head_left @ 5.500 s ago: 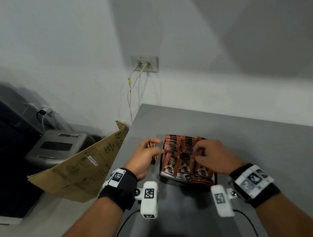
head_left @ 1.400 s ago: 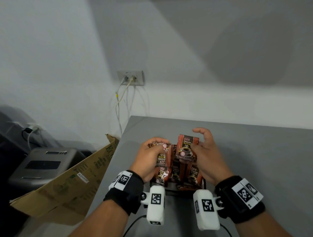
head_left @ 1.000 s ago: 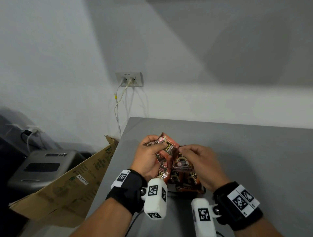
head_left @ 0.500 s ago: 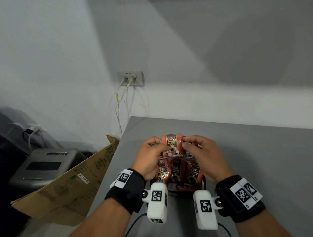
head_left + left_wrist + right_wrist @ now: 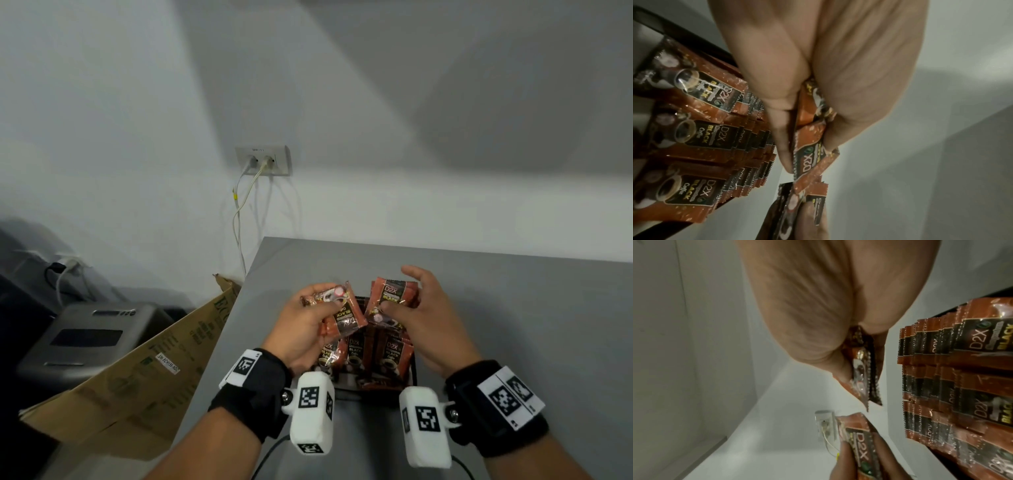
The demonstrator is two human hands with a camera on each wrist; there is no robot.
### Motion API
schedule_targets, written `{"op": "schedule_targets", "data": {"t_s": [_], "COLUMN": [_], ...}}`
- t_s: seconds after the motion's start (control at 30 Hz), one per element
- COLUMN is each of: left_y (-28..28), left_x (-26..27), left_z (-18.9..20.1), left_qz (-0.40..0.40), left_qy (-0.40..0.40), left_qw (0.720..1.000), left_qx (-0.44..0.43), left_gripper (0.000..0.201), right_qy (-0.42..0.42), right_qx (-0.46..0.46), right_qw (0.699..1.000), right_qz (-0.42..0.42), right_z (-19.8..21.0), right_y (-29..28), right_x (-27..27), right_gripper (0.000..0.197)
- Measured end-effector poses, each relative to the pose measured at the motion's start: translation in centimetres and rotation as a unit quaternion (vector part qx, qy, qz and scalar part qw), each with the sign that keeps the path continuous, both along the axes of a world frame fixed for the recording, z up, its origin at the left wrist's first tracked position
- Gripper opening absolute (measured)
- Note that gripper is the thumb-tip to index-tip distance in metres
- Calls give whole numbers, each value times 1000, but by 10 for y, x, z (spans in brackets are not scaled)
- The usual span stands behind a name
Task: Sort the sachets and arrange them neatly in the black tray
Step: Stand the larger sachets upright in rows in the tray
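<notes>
Orange-brown D2X black coffee sachets fill the black tray [image 5: 413,373] in three rows [image 5: 390,353] [image 5: 701,138] [image 5: 962,369]. Above the tray's far end my left hand [image 5: 308,322] grips a small bunch of sachets [image 5: 342,315] [image 5: 809,152], turned sideways. My right hand [image 5: 411,308] pinches one upright sachet [image 5: 390,301] [image 5: 861,369] between thumb and fingers, label facing me, the upper fingers spread. The two held sets are a little apart. The tray's far part is hidden by both hands.
The grey table [image 5: 513,325] stretches to the right and back to a white wall with a socket [image 5: 263,160] and cables. Off the table's left edge stand a cardboard box [image 5: 144,370] and a grey machine [image 5: 89,335].
Half a second ago both hands held one sachet together. Now they have parted: the right hand keeps a single sachet, the left keeps its bunch turned sideways.
</notes>
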State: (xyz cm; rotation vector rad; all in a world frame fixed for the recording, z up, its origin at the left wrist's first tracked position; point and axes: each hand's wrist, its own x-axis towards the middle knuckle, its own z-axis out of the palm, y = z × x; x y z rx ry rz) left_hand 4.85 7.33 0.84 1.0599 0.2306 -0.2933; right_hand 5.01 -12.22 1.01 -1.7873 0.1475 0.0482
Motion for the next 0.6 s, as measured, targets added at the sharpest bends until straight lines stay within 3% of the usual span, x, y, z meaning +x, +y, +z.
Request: {"op": "schedule_targets", "data": {"t_s": [0.07, 0.2, 0.33, 0.47, 0.53, 0.6], "left_y": [-2, -7, -5, -2, -4, -7], "left_x": [0, 3, 11, 11, 9, 9], "left_z": [-1, 3, 3, 0, 0, 0], "left_qz": [15, 57, 105, 79, 62, 53], "left_qy": [-6, -41, -41, -44, -51, -62], "left_qw": [1000, 998, 994, 996, 997, 996], "left_qx": [5, -2, -4, -14, -21, -30], "left_gripper": [37, 34, 32, 41, 51, 44], "right_qy": [20, 55, 28, 27, 40, 53], "right_qx": [38, 205, 148, 84, 138, 187], "right_qw": [999, 976, 988, 996, 990, 981], "right_qz": [8, 47, -20, 8, 10, 24], "right_z": [2, 6, 3, 2, 3, 5], "right_y": [-1, 5, 0, 2, 8, 14], "right_x": [0, -4, 0, -2, -5, -8], "right_gripper": [50, 40, 31, 28, 29, 31]}}
